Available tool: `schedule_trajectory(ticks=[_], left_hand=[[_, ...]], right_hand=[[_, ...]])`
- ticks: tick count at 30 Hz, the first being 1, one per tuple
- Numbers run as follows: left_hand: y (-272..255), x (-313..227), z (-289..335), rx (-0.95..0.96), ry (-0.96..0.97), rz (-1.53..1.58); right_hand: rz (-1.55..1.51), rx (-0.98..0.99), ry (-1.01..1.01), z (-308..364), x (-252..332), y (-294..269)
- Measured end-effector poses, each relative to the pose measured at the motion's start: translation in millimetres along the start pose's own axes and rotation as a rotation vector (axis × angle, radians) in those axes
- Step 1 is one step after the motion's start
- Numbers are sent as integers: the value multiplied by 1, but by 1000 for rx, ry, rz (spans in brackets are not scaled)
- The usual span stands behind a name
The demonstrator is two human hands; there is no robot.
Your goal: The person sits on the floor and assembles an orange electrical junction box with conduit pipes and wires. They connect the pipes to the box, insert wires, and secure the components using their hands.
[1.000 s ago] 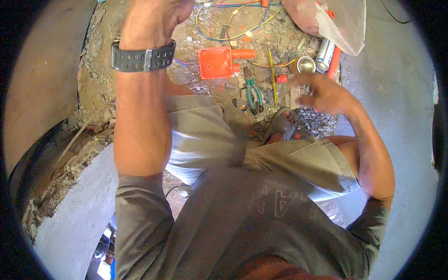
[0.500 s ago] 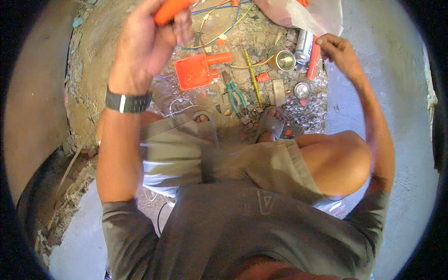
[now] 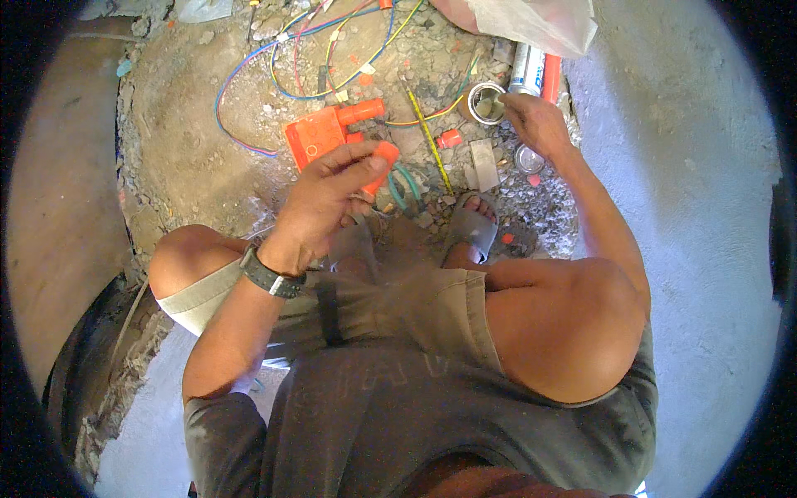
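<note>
My left hand [image 3: 336, 187] is closed around a short orange plastic pipe piece [image 3: 386, 154], held up over the ground in front of my feet. My right hand [image 3: 538, 124] reaches to the open tin can [image 3: 486, 103]. Its bent fingertips are together at the can's rim; what they pinch, if anything, is hidden. Behind my left hand lies an orange junction box [image 3: 311, 137] with pipe stubs attached. Green-handled pliers [image 3: 403, 189] rest partly covered by that hand. A small round metal lid or tin [image 3: 529, 158] sits below my right wrist.
Coloured wires [image 3: 274, 79] loop across the rubble. A yellow marked stick [image 3: 428, 139], a small orange fitting [image 3: 449, 139] and a flat block [image 3: 484, 163] lie ahead of my feet. A spray can [image 3: 526, 70], a red tube [image 3: 550, 79] and a plastic bag [image 3: 540, 25] are at the far right.
My left hand has come down and toward the middle with the orange pipe piece. My right hand has moved left from beside the red tube to the tin can.
</note>
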State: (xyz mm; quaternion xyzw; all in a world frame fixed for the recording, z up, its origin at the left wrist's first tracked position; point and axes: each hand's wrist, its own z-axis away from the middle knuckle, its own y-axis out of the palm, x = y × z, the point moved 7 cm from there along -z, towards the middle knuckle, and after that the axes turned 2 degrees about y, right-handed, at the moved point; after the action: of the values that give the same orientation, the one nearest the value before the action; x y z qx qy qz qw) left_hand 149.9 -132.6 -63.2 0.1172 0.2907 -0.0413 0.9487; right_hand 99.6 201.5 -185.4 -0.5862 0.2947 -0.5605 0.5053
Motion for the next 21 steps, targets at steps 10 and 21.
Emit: schedule_trajectory(ticks=[10,21], left_hand=[[34,59,9,107,-78,-64],[20,82,2,119,22,-202]], right_hand=[[478,310,-149,-41,20,30],[473,331,36,-45,32,35]])
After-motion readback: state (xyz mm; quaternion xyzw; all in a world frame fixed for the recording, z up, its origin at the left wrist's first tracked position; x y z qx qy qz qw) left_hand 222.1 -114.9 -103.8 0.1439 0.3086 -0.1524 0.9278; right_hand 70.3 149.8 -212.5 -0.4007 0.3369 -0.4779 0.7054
